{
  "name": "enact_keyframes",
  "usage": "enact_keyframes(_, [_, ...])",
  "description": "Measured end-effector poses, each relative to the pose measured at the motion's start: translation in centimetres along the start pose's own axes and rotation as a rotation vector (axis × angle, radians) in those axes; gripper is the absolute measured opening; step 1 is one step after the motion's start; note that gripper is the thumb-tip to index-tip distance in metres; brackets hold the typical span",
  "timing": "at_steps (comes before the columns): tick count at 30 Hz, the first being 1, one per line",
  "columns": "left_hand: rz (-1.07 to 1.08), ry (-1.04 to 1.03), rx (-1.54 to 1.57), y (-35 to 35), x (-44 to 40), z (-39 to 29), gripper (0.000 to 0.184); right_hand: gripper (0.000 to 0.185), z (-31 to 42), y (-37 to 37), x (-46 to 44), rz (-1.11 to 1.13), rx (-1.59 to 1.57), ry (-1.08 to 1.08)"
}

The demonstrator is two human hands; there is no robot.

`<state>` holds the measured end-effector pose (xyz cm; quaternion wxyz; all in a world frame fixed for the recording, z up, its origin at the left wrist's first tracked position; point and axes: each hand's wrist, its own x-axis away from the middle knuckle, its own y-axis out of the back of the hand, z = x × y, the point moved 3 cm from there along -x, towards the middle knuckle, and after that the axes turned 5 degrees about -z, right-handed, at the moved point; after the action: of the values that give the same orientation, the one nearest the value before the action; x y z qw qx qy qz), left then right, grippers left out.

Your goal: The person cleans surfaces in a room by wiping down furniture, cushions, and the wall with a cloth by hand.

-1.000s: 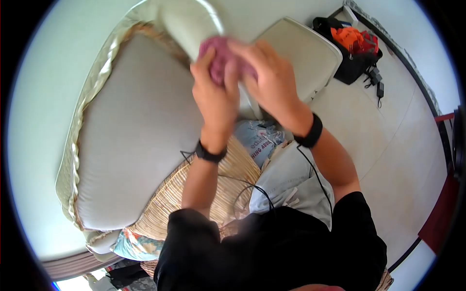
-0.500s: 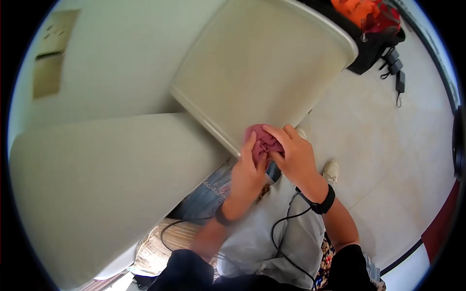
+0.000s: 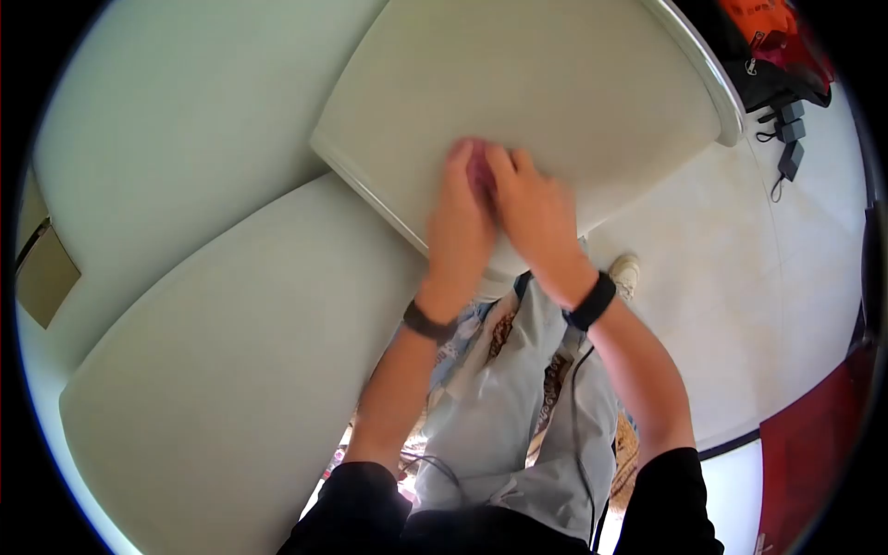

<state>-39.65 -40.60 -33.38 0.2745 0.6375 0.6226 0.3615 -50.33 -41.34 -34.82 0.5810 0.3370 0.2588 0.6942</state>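
Observation:
A bunched pink cloth (image 3: 480,173) is between my two hands, over the near part of a pale, smooth tabletop (image 3: 555,83). Fingers of my left hand (image 3: 460,217) close around its left side. My right hand (image 3: 534,208) grips it from the right with bent fingers. Most of the cloth is hidden by the hands, and motion blurs them a little. Whether it touches the tabletop, I cannot tell.
Left of my legs is a broad pale rounded surface (image 3: 250,361). A black and orange bag (image 3: 768,28) and black adapters (image 3: 789,129) lie on the floor at the upper right. A black cable (image 3: 578,407) runs along my leg.
Both hands have moved forward with the pink cloth, from above my lap at the table's edge to over the tabletop. Less of the cloth shows now. My view has shifted and turned.

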Motion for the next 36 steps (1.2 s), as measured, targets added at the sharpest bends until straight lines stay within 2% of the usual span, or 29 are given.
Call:
enact_keyframes(3, [0.011, -0.047, -0.037, -2.6, -3.6, -3.7, 0.042, 0.038, -3.6, 3.9, -3.1, -0.022, -0.218, -0.173])
enact_keyframes(6, [-0.019, -0.067, 0.018, -4.1, -4.1, -4.4, 0.041, 0.035, -4.9, 3.7, -2.2, -0.220, -0.263, -0.173])
enact_keyframes(9, [-0.028, 0.025, 0.083, -5.9, -3.2, -6.6, 0.041, 0.032, -6.5, 6.3, -2.3, -0.090, -0.258, -0.287])
enact_keyframes(13, [0.085, 0.247, 0.259, -5.4, -2.1, -6.6, 0.042, 0.031, -5.9, 5.6, -1.0, -0.019, -0.174, -0.235])
enact_keyframes(16, [0.186, 0.325, 0.064, -3.9, -0.3, -6.3, 0.046, 0.025, -5.5, 5.2, 0.3, 0.080, -0.159, -0.178])
enact_keyframes(22, [0.271, 0.512, -0.087, -3.0, 3.4, -5.4, 0.050, 0.016, -5.0, 5.3, 1.6, 0.252, -0.270, -0.042])
enact_keyframes(25, [0.137, 0.507, -0.068, -3.5, 3.6, -5.4, 0.049, 0.015, -5.5, 5.1, 1.2, 0.290, -0.315, -0.001])
enact_keyframes(28, [-0.014, 0.645, 0.007, -4.9, 3.6, -6.7, 0.048, 0.019, -6.5, 5.7, -0.3, 0.309, -0.340, 0.028])
enact_keyframes(32, [-0.061, 0.675, 0.250, -6.6, 2.1, -9.4, 0.047, 0.024, -8.3, 8.5, -1.8, 0.357, -0.260, 0.000])
enact_keyframes(35, [-0.032, 0.550, 0.187, -8.4, 0.1, -11.3, 0.049, 0.024, -11.1, 10.3, -3.3, 0.337, -0.241, 0.014])
enact_keyframes(36, [0.046, 0.571, 0.224, -8.6, -2.0, -12.8, 0.048, 0.024, -12.3, 11.0, -3.7, 0.325, -0.235, 0.028])
